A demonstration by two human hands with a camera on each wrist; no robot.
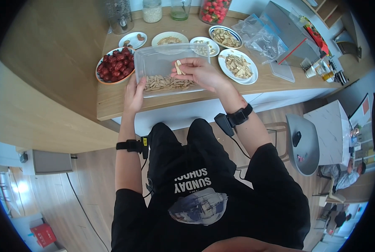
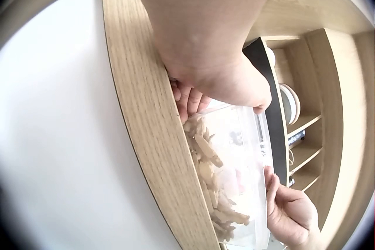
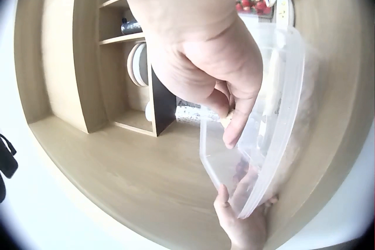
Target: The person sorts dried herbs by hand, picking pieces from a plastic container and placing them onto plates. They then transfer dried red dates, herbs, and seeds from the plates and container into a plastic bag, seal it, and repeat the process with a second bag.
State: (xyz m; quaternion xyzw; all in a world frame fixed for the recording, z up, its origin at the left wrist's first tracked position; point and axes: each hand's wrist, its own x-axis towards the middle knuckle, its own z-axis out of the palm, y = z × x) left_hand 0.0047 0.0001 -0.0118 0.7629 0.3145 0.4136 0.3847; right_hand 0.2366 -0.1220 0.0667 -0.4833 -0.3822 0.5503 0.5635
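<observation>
A clear plastic container (image 1: 143, 59) sits at the front of the counter, with many pale dried slices (image 1: 168, 83) gathered along its near side. My left hand (image 1: 134, 95) grips its left end, thumb at the rim and fingers (image 2: 190, 99) curled round the outside. Over the container, my right hand (image 1: 201, 74) pinches a pale flat slice (image 1: 178, 67) between thumb and fingers. In the right wrist view only a bit of that slice (image 3: 228, 118) shows, the rest being covered by fingers.
A bowl of red dates (image 1: 117, 66) stands left of the container. Behind are small dishes and a jar of red fruit (image 1: 214, 10). To the right are a plate of pale pieces (image 1: 238, 66), a blue-rimmed bowl (image 1: 225, 37), plastic bags (image 1: 261, 35) and a clear lid (image 1: 282, 71).
</observation>
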